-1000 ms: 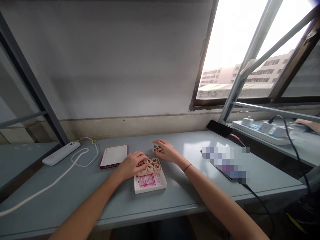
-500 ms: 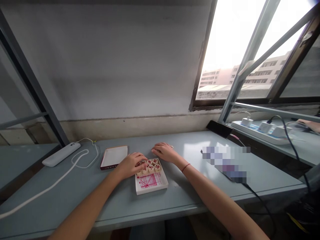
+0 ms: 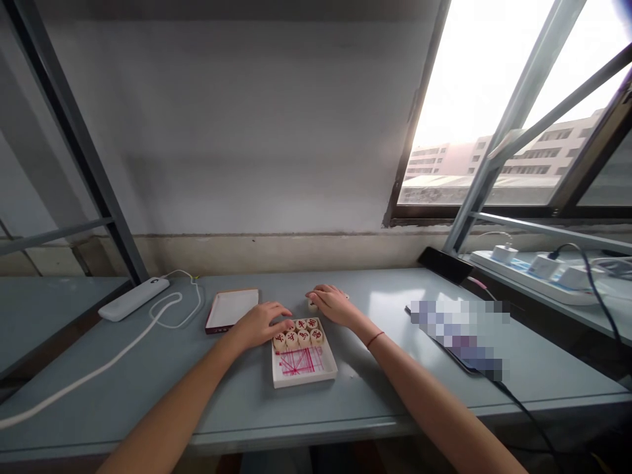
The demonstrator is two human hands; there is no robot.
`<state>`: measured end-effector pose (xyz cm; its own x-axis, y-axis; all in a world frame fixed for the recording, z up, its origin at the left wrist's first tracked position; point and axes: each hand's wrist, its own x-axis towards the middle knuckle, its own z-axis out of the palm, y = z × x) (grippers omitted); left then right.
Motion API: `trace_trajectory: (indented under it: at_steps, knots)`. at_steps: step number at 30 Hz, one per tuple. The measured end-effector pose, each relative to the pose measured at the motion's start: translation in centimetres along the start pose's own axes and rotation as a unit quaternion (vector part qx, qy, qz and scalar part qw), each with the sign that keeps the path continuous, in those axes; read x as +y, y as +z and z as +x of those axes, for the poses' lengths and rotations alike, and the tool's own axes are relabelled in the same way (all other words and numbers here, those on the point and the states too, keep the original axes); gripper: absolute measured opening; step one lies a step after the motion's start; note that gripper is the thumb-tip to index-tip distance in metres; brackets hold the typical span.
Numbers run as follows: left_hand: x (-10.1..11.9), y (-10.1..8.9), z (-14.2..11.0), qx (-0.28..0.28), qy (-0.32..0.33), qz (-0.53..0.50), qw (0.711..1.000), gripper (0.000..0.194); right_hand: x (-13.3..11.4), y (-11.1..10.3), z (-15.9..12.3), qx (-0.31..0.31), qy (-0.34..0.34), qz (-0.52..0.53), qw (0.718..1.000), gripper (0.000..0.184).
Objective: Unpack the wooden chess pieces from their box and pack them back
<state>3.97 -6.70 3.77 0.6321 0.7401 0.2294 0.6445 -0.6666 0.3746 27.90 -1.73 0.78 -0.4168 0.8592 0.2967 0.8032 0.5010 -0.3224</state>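
A small white box (image 3: 323,375) lined with a red-lined sheet sits on the grey table (image 3: 247,401). Several round pale game pieces (image 3: 299,334) with red characters lie in rows at its far end. My left hand (image 3: 259,324) rests palm down at the box's far left corner, fingers stretched toward the pieces. My right hand (image 3: 332,304) lies just behind the box, fingers curled over loose pieces (image 3: 312,305) on the table. The box's lid (image 3: 231,308), dark-edged and upturned, lies left of my left hand.
A white power bank (image 3: 133,298) with a looping white cable (image 3: 162,316) lies at the far left. A dark phone (image 3: 438,258) leans by the window frame. A blurred flat object (image 3: 459,329) and black cable lie right. A power strip (image 3: 533,273) sits on the neighbouring table.
My left hand has slid off the pieces in the box, so more of them show. My right hand has lowered onto the loose pieces behind the box. The camera view shifted slightly right.
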Motion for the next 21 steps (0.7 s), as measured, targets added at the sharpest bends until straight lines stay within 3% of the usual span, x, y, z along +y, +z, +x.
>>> trace_trajectory:
  at_steps: [3, 7, 13, 21]
  knots:
    - [-0.1, 0.0, 0.0, -0.001, -0.003, -0.003, 1.0, 0.04, 0.1, 0.0, -0.1, 0.014, -0.011, 0.015, 1.0, 0.04]
    - [0.1, 0.0, 0.1, 0.0, -0.008, -0.015, 1.0, 0.04, 0.4, -0.2, -0.4, 0.016, -0.078, 0.01, 0.997, 0.029]
    - [0.8, 0.3, 0.1, -0.016, 0.003, -0.026, 1.0, 0.038, 1.0, -0.3, -0.1, -0.025, -0.107, -0.05, 0.993, 0.051]
    - [1.4, 0.4, -0.1, -0.003, 0.003, -0.034, 0.999, 0.037, 0.8, -0.2, 0.1, -0.054, -0.121, -0.093, 0.987, 0.039]
